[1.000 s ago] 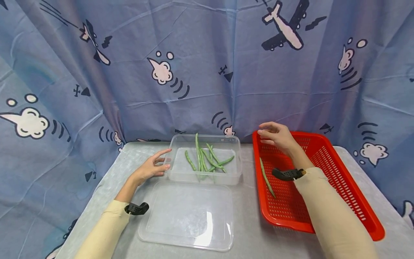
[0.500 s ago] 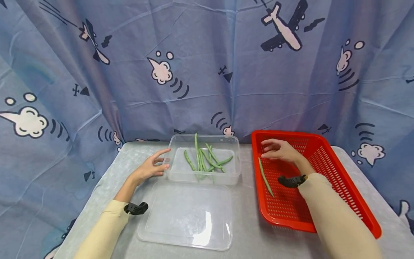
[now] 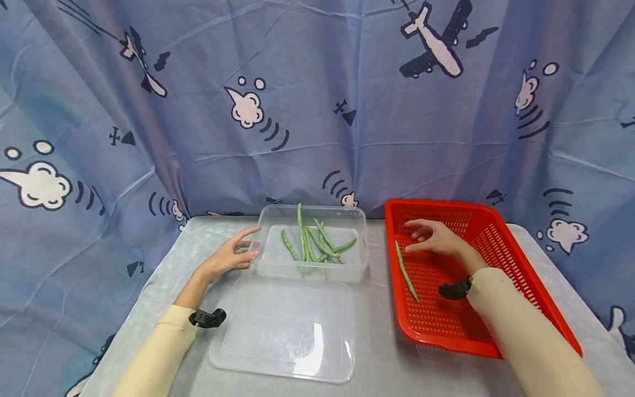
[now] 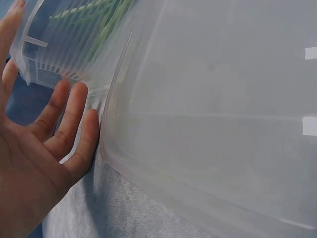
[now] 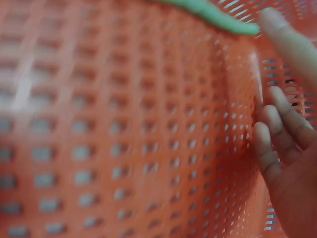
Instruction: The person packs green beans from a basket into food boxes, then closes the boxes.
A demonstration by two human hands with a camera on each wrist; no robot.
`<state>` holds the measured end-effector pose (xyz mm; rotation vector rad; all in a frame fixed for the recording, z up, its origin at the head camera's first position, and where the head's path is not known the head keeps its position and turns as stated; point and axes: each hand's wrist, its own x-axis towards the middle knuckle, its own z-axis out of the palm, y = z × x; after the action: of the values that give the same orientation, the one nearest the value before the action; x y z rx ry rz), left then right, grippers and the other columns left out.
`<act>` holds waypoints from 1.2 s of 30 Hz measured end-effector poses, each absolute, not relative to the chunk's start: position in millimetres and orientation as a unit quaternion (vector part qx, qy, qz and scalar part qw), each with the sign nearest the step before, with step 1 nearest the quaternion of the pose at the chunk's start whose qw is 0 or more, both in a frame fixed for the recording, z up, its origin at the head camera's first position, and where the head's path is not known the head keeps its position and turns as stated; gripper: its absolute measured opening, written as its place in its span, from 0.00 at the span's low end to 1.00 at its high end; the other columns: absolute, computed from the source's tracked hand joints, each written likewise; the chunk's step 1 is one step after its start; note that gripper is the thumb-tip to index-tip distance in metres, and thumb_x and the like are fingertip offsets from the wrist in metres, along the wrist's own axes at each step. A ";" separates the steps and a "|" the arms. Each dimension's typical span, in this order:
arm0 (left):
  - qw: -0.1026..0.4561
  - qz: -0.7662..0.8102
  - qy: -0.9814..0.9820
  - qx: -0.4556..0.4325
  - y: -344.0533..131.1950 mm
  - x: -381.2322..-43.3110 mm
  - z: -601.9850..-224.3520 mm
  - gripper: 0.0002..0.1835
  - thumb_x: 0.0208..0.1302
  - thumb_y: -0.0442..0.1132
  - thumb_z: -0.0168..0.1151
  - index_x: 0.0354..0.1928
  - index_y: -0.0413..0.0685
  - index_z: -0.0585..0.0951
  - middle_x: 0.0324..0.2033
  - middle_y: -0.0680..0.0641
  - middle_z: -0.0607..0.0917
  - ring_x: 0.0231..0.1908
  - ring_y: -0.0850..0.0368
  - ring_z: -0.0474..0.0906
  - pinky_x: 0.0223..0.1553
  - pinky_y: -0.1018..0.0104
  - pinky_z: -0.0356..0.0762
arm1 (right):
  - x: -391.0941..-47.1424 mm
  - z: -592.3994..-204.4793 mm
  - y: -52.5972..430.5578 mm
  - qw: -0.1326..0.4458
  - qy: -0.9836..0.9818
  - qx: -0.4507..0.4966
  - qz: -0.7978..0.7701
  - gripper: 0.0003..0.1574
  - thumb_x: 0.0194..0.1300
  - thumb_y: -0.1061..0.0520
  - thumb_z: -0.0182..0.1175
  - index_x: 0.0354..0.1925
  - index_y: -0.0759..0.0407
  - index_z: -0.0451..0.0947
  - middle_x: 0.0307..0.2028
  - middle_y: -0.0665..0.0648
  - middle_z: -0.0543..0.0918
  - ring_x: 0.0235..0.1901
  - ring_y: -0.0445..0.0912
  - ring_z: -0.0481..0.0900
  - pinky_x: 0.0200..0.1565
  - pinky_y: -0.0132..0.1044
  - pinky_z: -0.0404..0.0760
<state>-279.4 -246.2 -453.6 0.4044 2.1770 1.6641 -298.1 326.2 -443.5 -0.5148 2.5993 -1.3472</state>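
A single green bean (image 3: 406, 271) lies along the left side of the red basket (image 3: 403, 309). My right hand (image 3: 436, 238) is inside that basket near the bean's far end, fingers parted and holding nothing; in the right wrist view the bean (image 5: 218, 17) ends close to the thumb tip. My left hand (image 3: 225, 258) has its fingers spread at the left wall of a clear plastic box (image 3: 364, 259); they seem to touch it. Several green beans (image 3: 322, 242) lie crossed inside the box, one leaning up against the back wall.
A clear plastic lid (image 3: 283, 328) lies flat on the grey tabletop (image 3: 377, 342), in front of the box. Behind the table hangs a blue curtain (image 3: 307, 110) with airplane prints. The basket's raised rim surrounds my right hand.
My right hand has come down from above the basket's far left rim into the basket, nearer the bean. My left hand has stayed beside the box.
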 end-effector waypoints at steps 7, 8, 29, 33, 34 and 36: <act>0.186 0.590 0.773 0.145 -245.8 -279.9 -454.2 0.37 0.75 0.37 0.60 0.80 0.60 0.58 0.73 0.28 0.54 0.66 0.31 0.65 0.57 0.42 0.75 | -294.0 -448.7 322.5 0.099 0.865 -0.174 -0.459 0.46 0.58 0.61 0.76 0.69 0.70 0.68 0.51 0.69 0.80 0.49 0.60 0.77 0.46 0.32 0.79; 0.187 0.589 0.773 0.145 -245.5 -280.3 -454.0 0.36 0.76 0.37 0.60 0.80 0.60 0.58 0.73 0.28 0.54 0.66 0.31 0.64 0.57 0.42 0.75 | -293.4 -449.5 320.8 0.099 0.865 -0.176 -0.459 0.46 0.58 0.61 0.77 0.69 0.70 0.68 0.50 0.69 0.80 0.48 0.60 0.77 0.46 0.33 0.79; 0.186 0.585 0.777 0.138 -245.4 -279.5 -454.9 0.37 0.75 0.38 0.61 0.80 0.62 0.58 0.74 0.30 0.52 0.71 0.33 0.56 0.58 0.41 0.74 | -294.2 -457.8 303.7 0.100 0.853 -0.227 -0.459 0.34 0.50 0.66 0.80 0.53 0.67 0.74 0.39 0.68 0.80 0.39 0.59 0.78 0.40 0.34 0.80; 0.185 0.586 0.776 0.140 -245.7 -279.5 -454.8 0.37 0.75 0.39 0.62 0.80 0.61 0.58 0.74 0.29 0.52 0.71 0.33 0.55 0.58 0.42 0.74 | -294.7 -454.1 301.4 0.120 0.835 -0.231 -0.485 0.34 0.51 0.70 0.78 0.52 0.69 0.69 0.37 0.71 0.77 0.36 0.56 0.78 0.36 0.34 0.80; 0.186 0.586 0.776 0.141 -245.8 -279.3 -454.6 0.37 0.75 0.39 0.61 0.80 0.61 0.58 0.74 0.29 0.51 0.71 0.32 0.55 0.58 0.42 0.74 | -294.2 -452.5 300.9 0.125 0.831 -0.228 -0.492 0.34 0.52 0.71 0.77 0.51 0.70 0.69 0.37 0.72 0.77 0.35 0.56 0.78 0.35 0.35 0.80; 0.187 0.586 0.776 0.141 -245.5 -278.8 -454.4 0.37 0.75 0.39 0.61 0.80 0.61 0.57 0.74 0.28 0.51 0.71 0.32 0.56 0.58 0.42 0.75 | -293.6 -450.4 301.8 0.129 0.823 -0.219 -0.507 0.32 0.52 0.72 0.76 0.50 0.70 0.69 0.35 0.72 0.77 0.34 0.54 0.78 0.32 0.35 0.79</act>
<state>-278.8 -245.5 -454.4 0.3966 2.1845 1.6496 -293.6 301.8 -450.4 -0.6381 2.3937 -1.4751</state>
